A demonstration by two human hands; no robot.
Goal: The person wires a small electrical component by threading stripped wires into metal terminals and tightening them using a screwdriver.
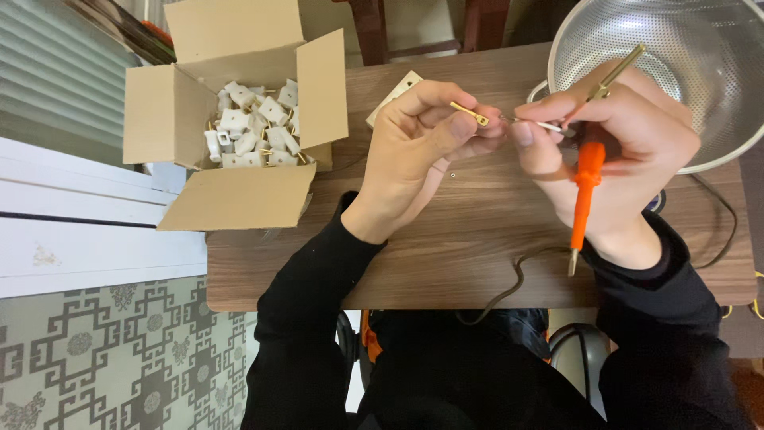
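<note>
L hand [418,139] pinches brass prong [469,113] w/ fingertips, steadying it mid-table. R hand [613,139] pinches wire end [541,125] against it, orange screwdriver [586,187] tucked in palm. Box of white plugs [251,127] far left, metal bowl [692,56] far right.

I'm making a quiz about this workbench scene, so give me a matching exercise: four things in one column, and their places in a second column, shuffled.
Things:
1. cardboard box
2. orange screwdriver
3. metal colander
4. brass prong

Places:
A. pinched in the left hand
B. far right of the wooden table
C. tucked in the right hand, tip pointing toward the person
D. left table corner, open, full of white plug parts

Pairs: 1-D, 2-C, 3-B, 4-A
</note>
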